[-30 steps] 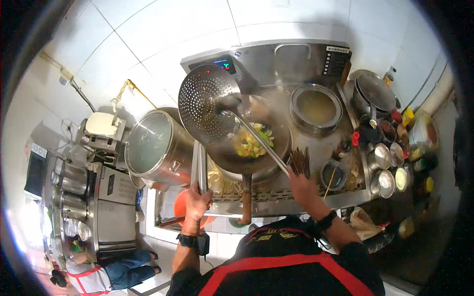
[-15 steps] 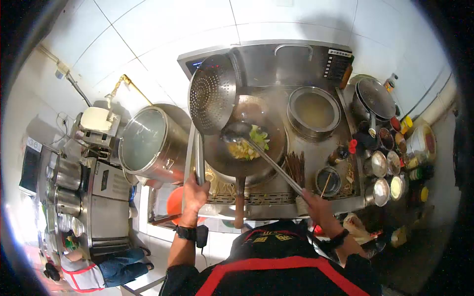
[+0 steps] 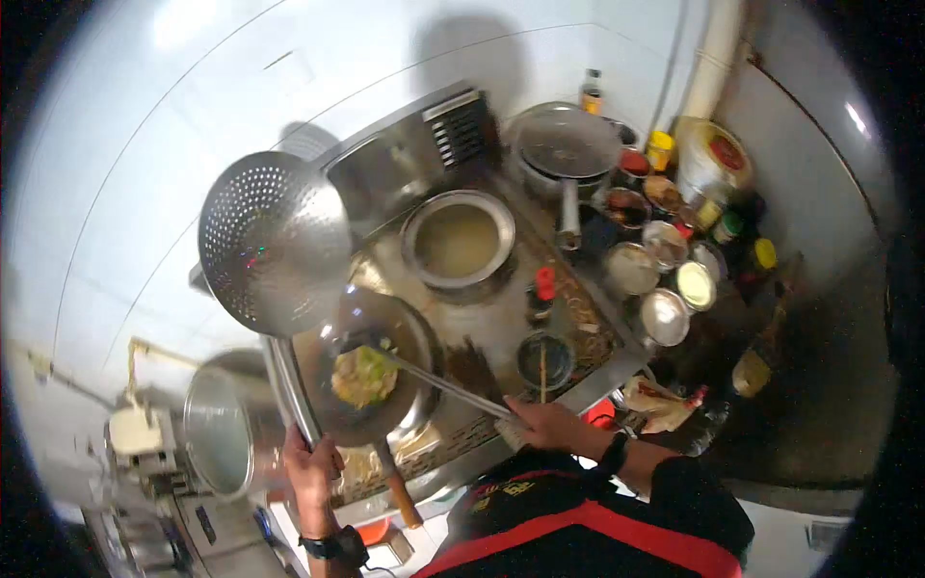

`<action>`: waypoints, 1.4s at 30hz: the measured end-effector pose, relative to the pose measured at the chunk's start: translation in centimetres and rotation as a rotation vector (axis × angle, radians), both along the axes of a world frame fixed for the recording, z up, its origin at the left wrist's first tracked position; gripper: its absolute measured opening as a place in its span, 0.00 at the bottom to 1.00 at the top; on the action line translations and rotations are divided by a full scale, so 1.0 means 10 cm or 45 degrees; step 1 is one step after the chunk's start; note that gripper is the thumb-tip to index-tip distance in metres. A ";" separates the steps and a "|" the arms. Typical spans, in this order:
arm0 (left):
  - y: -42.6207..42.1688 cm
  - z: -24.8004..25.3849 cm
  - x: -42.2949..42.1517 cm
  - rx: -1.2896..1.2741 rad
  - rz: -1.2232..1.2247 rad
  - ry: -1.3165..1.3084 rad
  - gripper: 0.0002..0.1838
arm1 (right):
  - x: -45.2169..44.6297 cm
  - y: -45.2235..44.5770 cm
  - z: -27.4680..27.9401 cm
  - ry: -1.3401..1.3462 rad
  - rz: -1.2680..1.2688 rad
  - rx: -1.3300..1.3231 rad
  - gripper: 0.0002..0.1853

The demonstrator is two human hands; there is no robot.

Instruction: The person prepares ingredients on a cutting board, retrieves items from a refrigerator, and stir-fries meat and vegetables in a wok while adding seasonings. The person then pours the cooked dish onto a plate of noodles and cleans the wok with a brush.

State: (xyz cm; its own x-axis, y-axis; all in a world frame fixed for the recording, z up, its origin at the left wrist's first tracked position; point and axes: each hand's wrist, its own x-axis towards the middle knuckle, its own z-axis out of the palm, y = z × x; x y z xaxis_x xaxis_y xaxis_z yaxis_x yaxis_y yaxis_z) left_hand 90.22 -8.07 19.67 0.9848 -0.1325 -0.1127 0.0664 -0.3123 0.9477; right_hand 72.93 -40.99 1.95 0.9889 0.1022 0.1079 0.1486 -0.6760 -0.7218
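Note:
My left hand (image 3: 313,464) is wrapped round the handle of a big perforated strainer (image 3: 275,241), which is raised above the wok's far left side. In my right hand (image 3: 544,424) is the long metal handle of a ladle (image 3: 434,380); its bowl end is inside the wok (image 3: 337,424), beside the food. Chopped food (image 3: 364,376), pale yellow with green pieces, sits in the middle of the wok. The wok's wooden handle (image 3: 400,491) points toward my body, and neither hand touches it.
Right of the wok stands a pot of cloudy liquid (image 3: 459,239). A red-capped bottle (image 3: 542,297) and a dark cup with a stick (image 3: 545,361) are nearer. Several seasoning bowls (image 3: 665,316) and a pan (image 3: 566,144) line the right. A tall stockpot (image 3: 217,433) stands left.
The view has swung to the right and tilted. Strainer and ladle are still held, and the strainer appears larger and closer. The co-worker at lower left is out of view.

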 end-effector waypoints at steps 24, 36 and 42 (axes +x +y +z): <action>-2.22 -0.56 0.00 0.016 -1.237 -0.156 0.24 | 0.60 -0.53 0.01 0.402 -0.755 0.416 0.26; 0.52 -1.77 -1.28 -0.411 -0.038 0.905 0.22 | 0.44 0.03 1.06 0.723 -0.636 1.422 0.05; 0.38 -1.88 -1.39 -0.497 0.151 0.699 0.10 | 0.07 0.54 1.43 0.901 -0.436 1.879 0.20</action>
State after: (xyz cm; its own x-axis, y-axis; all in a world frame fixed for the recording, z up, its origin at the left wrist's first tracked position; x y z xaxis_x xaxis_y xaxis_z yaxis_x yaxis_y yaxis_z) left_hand 76.36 -4.23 0.88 0.8087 -0.1596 -0.5661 0.5825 0.0845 0.8084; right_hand 73.66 -35.59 16.20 0.8350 0.1099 -0.5391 -0.4636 0.6683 -0.5818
